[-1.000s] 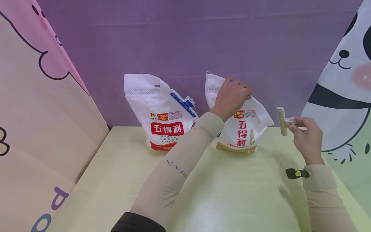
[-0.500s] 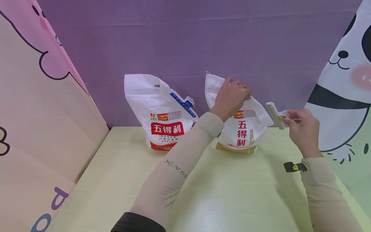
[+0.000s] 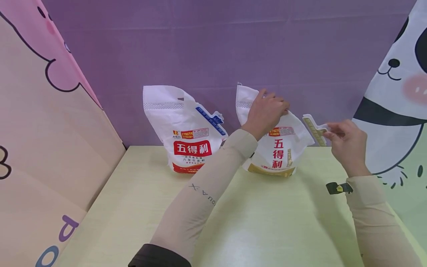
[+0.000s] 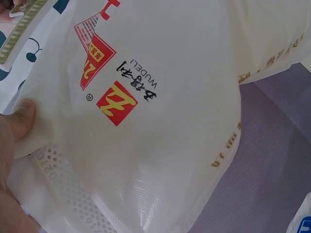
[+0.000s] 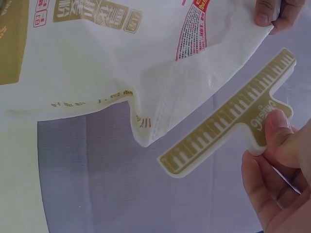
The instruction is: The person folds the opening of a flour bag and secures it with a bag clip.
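Sealing clip (image 3: 314, 130) | being pinched by right hand (image 3: 347, 147) fingertips (image 5: 279, 120), just beside gold-label bag (image 3: 278, 148) | left hand (image 3: 265, 111) gripping bag's folded top

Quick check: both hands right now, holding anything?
Left hand: grips the folded top of the right flour bag.
Right hand: pinches the handle of a gold-and-white bag clip, held just beside that bag, not touching it.
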{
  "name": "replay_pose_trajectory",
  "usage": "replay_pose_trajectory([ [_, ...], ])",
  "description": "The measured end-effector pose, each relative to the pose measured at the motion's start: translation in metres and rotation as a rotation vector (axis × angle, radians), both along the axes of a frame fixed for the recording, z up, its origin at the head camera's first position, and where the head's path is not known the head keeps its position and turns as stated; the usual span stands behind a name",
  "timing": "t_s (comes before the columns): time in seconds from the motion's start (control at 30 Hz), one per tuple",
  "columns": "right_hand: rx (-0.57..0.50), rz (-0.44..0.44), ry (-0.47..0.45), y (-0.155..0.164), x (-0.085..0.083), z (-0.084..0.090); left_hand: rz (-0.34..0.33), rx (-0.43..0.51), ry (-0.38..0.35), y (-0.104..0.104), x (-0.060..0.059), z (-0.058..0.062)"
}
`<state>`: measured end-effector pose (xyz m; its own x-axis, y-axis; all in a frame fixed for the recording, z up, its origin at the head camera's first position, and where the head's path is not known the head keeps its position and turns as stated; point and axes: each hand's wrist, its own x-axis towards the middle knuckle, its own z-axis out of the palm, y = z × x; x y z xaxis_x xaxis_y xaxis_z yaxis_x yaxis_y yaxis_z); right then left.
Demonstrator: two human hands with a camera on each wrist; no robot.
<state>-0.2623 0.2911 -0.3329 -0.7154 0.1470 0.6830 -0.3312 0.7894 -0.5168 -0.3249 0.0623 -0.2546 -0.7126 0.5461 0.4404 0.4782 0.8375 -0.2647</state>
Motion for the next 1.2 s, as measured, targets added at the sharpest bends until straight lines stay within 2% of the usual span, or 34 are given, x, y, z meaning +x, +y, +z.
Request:
replay_pose_trajectory([
  [0.5,0.02,0.005,-0.021,-0.005,-0.01,0.01,0.004,0.005,-0.034,0.001,0.002,0.001],
  [0.73,0.004,0.018,-0.039,-0.01,-0.014,0.014,0.001,0.011,-0.026,0.001,0.001,0.001],
  [1.2,-0.019,0.047,-0.037,-0.016,-0.022,0.014,-0.001,0.012,-0.028,0.0,0.001,0.001],
])
